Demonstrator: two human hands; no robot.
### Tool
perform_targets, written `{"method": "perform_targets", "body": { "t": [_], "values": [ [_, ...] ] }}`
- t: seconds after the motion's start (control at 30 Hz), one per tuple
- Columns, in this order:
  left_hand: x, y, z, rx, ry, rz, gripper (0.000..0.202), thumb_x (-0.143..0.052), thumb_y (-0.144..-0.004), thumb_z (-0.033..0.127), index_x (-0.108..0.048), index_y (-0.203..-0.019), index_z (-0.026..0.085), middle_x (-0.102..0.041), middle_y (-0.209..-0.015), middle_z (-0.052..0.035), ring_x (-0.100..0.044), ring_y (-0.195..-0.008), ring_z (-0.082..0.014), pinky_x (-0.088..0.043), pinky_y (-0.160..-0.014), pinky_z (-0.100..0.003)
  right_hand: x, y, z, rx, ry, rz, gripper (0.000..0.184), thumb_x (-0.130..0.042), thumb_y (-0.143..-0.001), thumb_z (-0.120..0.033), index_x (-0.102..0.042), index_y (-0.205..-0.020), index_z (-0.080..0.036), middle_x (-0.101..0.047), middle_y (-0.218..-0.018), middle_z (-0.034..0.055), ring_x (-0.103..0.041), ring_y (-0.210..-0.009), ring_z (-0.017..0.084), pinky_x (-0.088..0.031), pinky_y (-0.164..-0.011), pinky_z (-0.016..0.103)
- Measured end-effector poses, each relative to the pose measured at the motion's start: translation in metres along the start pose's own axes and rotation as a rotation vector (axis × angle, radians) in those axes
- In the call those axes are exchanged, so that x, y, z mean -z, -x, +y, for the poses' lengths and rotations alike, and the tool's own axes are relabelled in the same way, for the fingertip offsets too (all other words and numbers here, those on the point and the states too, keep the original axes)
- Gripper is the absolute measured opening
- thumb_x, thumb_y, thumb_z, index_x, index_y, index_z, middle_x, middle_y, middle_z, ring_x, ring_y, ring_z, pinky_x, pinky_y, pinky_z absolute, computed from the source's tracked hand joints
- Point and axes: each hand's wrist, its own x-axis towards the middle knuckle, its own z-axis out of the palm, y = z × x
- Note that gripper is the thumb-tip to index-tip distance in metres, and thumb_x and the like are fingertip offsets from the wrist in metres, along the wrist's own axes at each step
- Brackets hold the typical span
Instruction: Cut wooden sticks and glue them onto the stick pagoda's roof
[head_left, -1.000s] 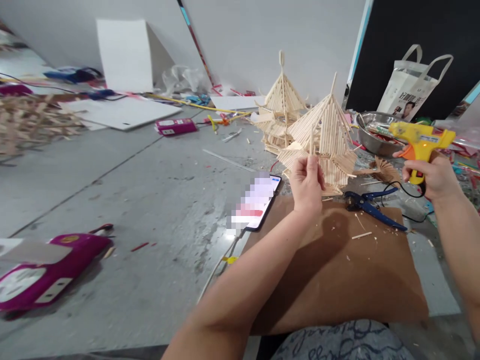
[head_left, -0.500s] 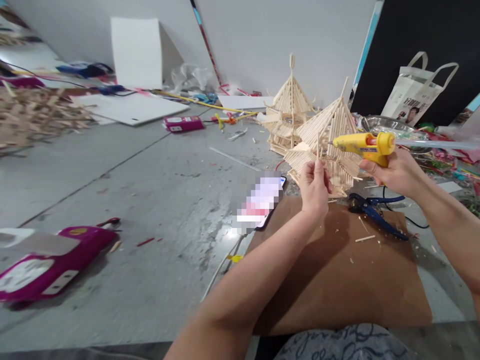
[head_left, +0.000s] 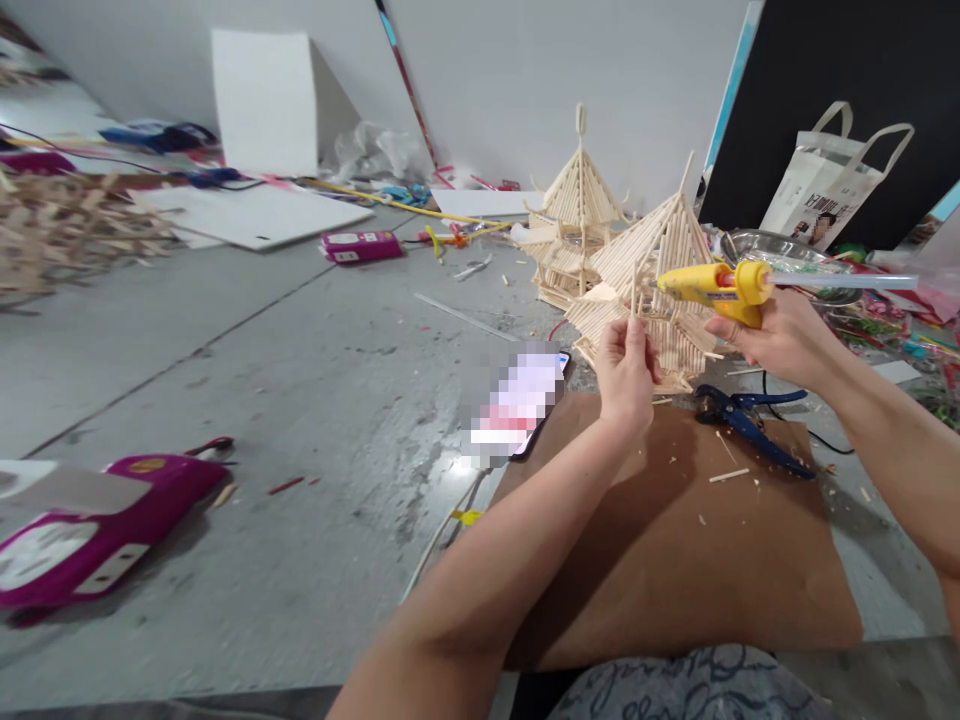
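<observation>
My left hand (head_left: 628, 365) pinches a thin wooden stick (head_left: 634, 288) upright, in front of the nearer stick-built pagoda model (head_left: 660, 240). A yellow glue gun (head_left: 712, 286) is gripped in my right hand (head_left: 780, 335), its nozzle pointing left close to the top part of the stick. From the back of the gun sticks a long clear glue stick (head_left: 844, 281). Whether the nozzle touches the stick I cannot tell. Behind stands a second pagoda model (head_left: 577, 200) with a pointed roof.
Blue cutters (head_left: 757, 430) lie on a brown board (head_left: 690, 560) before me, with stick scraps around. Left of it is a phone (head_left: 525, 405) on a cable. Magenta power strips (head_left: 112, 530) sit further left. A metal bowl (head_left: 787, 245) and white bag (head_left: 817, 190) are at right.
My right hand has shifted the glue gun slightly left, bringing its nozzle nearer the stick. My left hand keeps its pinch in nearly the same place.
</observation>
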Motion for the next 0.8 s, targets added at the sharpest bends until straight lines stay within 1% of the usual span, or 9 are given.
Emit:
{"method": "perform_targets", "body": {
  "t": [0.2,0.57,0.73,0.8],
  "values": [
    [-0.0013,0.0011,0.0014,0.016,0.013,0.003,0.024,-0.054,-0.079,0.039,-0.044,-0.07,0.019,-0.042,-0.051,0.0081,-0.034,-0.033,-0.0014,-0.027,-0.032,-0.016,-0.0008,-0.0002,0.0032,-0.014,0.043,-0.009,0.029,-0.053,-0.077,-0.045,-0.049,-0.061,-0.021,-0.046,-0.053,0.0007,-0.048,-0.057,0.015,-0.034,-0.052,0.027],
    [-0.0009,0.0,0.0004,0.017,0.007,-0.009,0.026,-0.054,-0.078,0.042,-0.044,-0.071,0.019,-0.042,-0.051,0.0083,-0.035,-0.032,-0.0009,-0.026,-0.032,-0.016,-0.0022,-0.0019,0.0041,0.023,0.034,0.017,0.032,-0.054,-0.077,-0.043,-0.043,-0.056,-0.021,-0.043,-0.051,-0.0002,-0.046,-0.055,0.014,-0.033,-0.053,0.028],
    [-0.0008,0.0,0.0002,0.025,-0.009,-0.01,0.027,-0.054,-0.078,0.042,-0.043,-0.069,0.019,-0.041,-0.05,0.0086,-0.035,-0.032,-0.0008,-0.026,-0.031,-0.016,-0.0021,0.0,0.0031,0.057,0.013,0.034,0.031,-0.053,-0.077,-0.047,-0.049,-0.059,-0.022,-0.046,-0.051,0.0007,-0.049,-0.057,0.015,-0.035,-0.054,0.029],
    [-0.0009,-0.0007,0.0,0.025,-0.019,-0.009,0.028,-0.054,-0.078,0.042,-0.043,-0.069,0.019,-0.041,-0.05,0.0087,-0.035,-0.032,-0.0007,-0.026,-0.031,-0.016,-0.0016,0.0011,0.0022,0.049,0.005,0.032,0.03,-0.054,-0.076,-0.047,-0.05,-0.06,-0.022,-0.047,-0.051,0.0007,-0.05,-0.058,0.015,-0.036,-0.053,0.029]
  ]
}}
